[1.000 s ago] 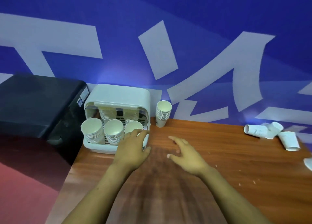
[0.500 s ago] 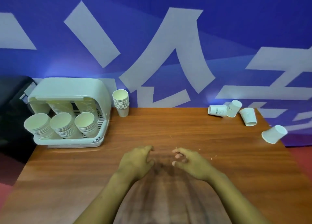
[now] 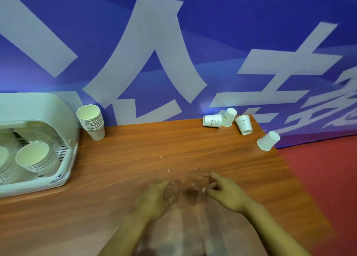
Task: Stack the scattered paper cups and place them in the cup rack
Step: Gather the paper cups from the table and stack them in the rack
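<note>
A person's left hand (image 3: 154,198) and right hand (image 3: 227,193) hover close together over the table (image 3: 135,159), fingers loosely curled and holding nothing. Well beyond the right hand, at the table's far corner, four loose cups lie scattered: one (image 3: 212,120) on its side touching a second (image 3: 229,117), a third (image 3: 244,124) just beside them, and a fourth (image 3: 268,141) at the edge. Far to the left hand's side sits the rack (image 3: 63,116), loaded with cup stacks (image 3: 35,159), another stack (image 3: 92,121) standing just beside it.
</note>
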